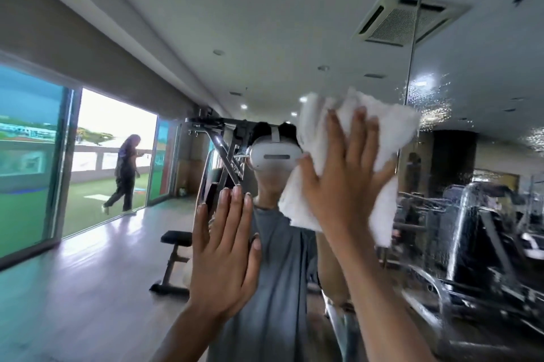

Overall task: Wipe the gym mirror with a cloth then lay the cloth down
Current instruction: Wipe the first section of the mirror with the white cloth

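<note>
Head view.
Item: cloth point(399, 129), white, judged soft, light and limp. It would sag unless backed, so it is best held under a flat palm at its middle.
Location: against the mirror point(294, 23), just right of the reflected headset point(275, 160).
Right hand point(344, 179): raised, fingers straight and spread, pressing the cloth flat to the glass.
Left hand point(223, 249): below-left of the headset, palm flat, holding nothing.
Droplets point(432, 96): upper right of the headset.

the mirror point(279, 23) is one flat upright pane. from the cloth point(338, 132), bare glass lies open from 8 round to 12 o'clock. at 7 o'clock the left hand point(223, 246) lies flat on the glass, near the cloth but apart, narrowing the way down. a vertical seam point(417, 23) drops behind the cloth's right edge. spray droplets point(432, 102) cling at 2 o'clock.
</note>
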### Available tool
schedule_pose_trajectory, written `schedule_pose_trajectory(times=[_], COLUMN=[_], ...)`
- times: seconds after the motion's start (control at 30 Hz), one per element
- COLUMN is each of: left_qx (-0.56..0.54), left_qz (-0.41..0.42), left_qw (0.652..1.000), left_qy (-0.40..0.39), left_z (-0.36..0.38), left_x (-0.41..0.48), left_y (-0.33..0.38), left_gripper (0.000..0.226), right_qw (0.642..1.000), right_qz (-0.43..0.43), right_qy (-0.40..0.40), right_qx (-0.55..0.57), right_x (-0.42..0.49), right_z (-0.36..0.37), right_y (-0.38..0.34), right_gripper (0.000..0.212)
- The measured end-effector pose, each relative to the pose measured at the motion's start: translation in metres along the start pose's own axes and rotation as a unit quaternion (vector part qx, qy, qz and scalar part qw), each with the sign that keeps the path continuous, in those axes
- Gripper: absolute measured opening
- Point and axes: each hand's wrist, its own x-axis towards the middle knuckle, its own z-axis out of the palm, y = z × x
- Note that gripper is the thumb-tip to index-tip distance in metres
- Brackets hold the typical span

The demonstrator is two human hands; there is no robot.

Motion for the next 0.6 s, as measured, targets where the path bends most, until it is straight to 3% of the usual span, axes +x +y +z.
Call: schedule_pose_trajectory(times=[0.17, 0.23, 0.37, 0.47, 0.53, 0.6], left_qx=[-0.058, -0.058, -0.045, -0.038, -0.027, -0.014], left_qz=[-0.011, -0.011, 0.009, 0.057, 0.07, 0.062], left_qw=[0.998, 0.998, 0.999, 0.997, 0.996, 0.997], left_qy=[0.028, 0.018, 0.01, 0.045, 0.056, 0.052], left_z=[-0.014, -0.019, -0.03, -0.031, -0.028, -0.023], left_x=[0.016, 0.038, 0.107, 0.164, 0.187, 0.194], left_y=[-0.007, -0.022, -0.053, -0.055, -0.05, -0.05], left_gripper=[0.054, 0.055, 0.061, 0.059, 0.06, 0.061], right_qw=[0.973, 0.966, 0.991, 0.998, 0.996, 0.999], right_qz=[-0.229, -0.251, -0.103, 0.055, 0.076, 0.023], right_qy=[-0.035, -0.046, -0.039, 0.004, 0.034, 0.044], right_qx=[-0.024, -0.035, -0.069, -0.031, -0.009, -0.015], right_x=[-0.062, -0.081, -0.028, 0.058, 0.1, 0.106], right_z=[0.006, 0.003, -0.009, -0.012, -0.007, -0.001], right_y=[-0.002, 0.029, 0.068, 0.039, 0.009, -0.014], right_gripper=[0.079, 0.081, 0.079, 0.076, 0.073, 0.067])
